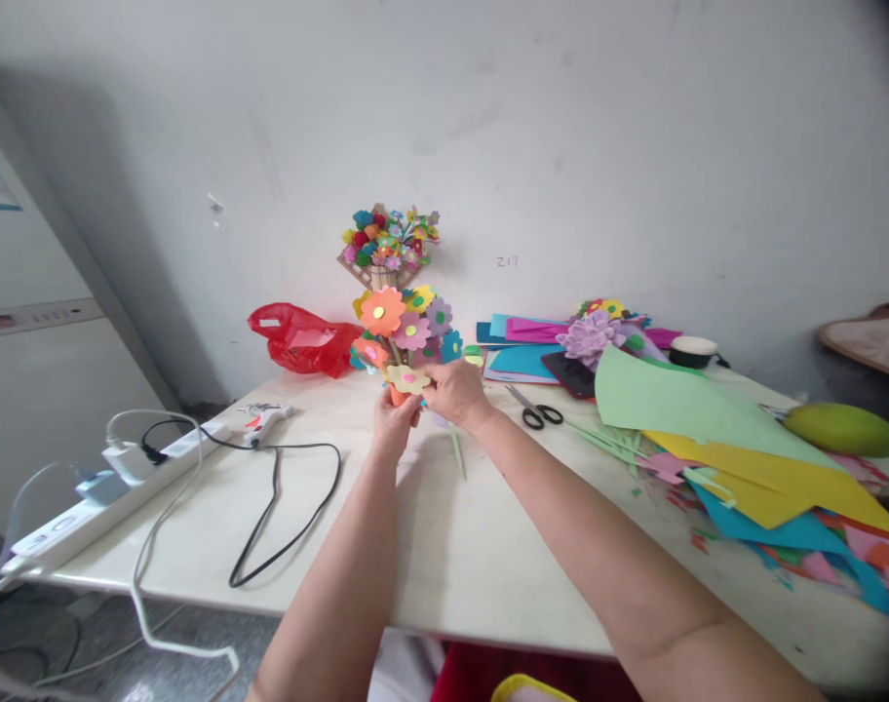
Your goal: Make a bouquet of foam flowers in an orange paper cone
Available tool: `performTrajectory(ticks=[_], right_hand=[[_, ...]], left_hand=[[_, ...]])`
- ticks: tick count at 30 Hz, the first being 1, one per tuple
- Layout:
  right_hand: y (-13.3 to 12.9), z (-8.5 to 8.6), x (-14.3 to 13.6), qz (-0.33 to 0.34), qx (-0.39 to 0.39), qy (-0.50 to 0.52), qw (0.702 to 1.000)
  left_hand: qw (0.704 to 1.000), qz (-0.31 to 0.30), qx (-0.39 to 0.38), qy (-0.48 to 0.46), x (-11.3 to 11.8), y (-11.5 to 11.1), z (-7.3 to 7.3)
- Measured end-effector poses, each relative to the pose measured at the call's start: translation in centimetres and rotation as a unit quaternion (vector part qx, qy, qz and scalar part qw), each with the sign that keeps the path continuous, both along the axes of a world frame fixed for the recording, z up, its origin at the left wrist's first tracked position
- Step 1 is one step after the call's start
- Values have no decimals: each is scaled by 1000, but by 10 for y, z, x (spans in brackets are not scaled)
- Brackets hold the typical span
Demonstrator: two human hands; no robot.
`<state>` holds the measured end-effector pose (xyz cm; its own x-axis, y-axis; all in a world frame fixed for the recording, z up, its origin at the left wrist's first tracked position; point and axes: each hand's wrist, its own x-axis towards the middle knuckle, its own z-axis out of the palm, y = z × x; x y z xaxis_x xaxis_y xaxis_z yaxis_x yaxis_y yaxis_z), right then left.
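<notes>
A bunch of colourful paper flowers stands upright in front of me near the back of the table, in orange, yellow, pink, purple and blue. Low at its front is a cream flower with a pink centre. My left hand is closed round the small orange base under the blooms, most of which my fingers hide. My right hand pinches the right edge of the cream flower. A thin pale green strip lies on the table just below my hands.
Scissors, a phone and coloured sheets with scraps lie right. A glue gun with a looping black cord and a power strip lie left. Behind are a red plastic bag and a wall-hung flower basket.
</notes>
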<state>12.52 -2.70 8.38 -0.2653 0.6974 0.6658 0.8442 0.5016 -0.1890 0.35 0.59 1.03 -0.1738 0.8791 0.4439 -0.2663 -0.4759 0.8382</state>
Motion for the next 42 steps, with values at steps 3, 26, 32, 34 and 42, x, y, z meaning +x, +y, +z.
performTrajectory(ticks=[3,26,32,34,42], right_hand=[[-3,-1,-1,2,2,-25,1000],[-10,-16,-15,14,-24,-24,999],[-12,-12,-15,50,-27,126,990],[-13,-9,-16,53,-24,165,985],[-2,0,-24,119,-119,359,918]], left_hand=[[1000,4,-2,-3,0,-1,1],[998,57,-30,-18,-1,4,-3],[999,36,-23,-23,0,2,-2],[999,41,-33,-14,-1,4,-3],[999,45,-23,6,-4,11,-10]])
